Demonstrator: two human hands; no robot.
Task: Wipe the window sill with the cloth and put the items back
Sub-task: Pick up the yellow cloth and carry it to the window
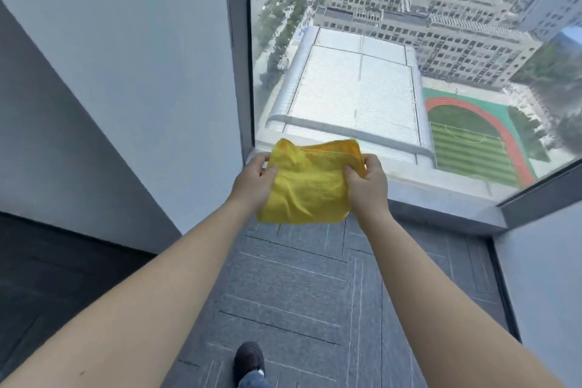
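Head view: the left hand [253,181] and right hand [367,186] pinch a crumpled yellow microfibre cloth [310,186]. It hangs at twelve o'clock, above the grey stone window sill [441,198].

Yellow cloth [310,186], grey line-patterned carpet [299,287]

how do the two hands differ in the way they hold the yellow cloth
The left hand pinches the cloth at its left edge, thumb on top, fingers reaching toward the upper corner. The right hand grips the right edge lower down, fingers curled over bunched fabric. Both hold the cloth in the air in front of the window sill.
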